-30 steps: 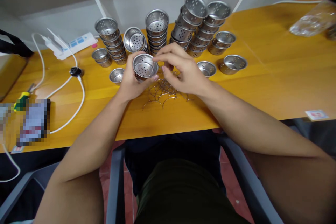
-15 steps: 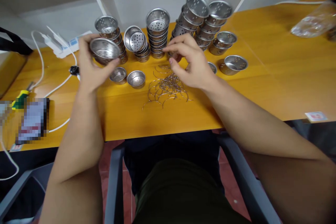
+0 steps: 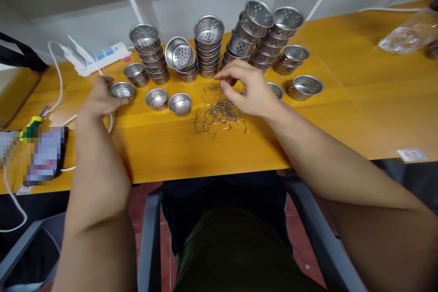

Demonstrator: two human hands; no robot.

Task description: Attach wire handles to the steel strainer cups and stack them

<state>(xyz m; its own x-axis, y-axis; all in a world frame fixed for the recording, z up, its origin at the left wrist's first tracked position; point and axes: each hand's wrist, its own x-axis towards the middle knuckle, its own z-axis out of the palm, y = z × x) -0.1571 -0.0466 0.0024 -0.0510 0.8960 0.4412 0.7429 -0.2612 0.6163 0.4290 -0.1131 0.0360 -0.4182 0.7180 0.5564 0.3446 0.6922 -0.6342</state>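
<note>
My left hand grips a small perforated metal cup, with the thumb along its near side and the fingers at its far left. The cup is low at the tabletop, in front of another small cup. My right hand hovers over the far right edge of a tangled heap of thin curved wires. Its fingers are bent, with a gap between thumb and index finger and nothing visible in them. Two small cups, one on the left and one on the right, stand between the hands.
Behind stand several stacks of perforated cups, one of them leaning. More cups are at the right. A power strip, white cables and a yellow-green screwdriver lie left. A clear plastic bag lies far right.
My left hand has moved left and down, bringing the cup from in front of the left stack to the tabletop. My right hand has stayed nearly in place.
</note>
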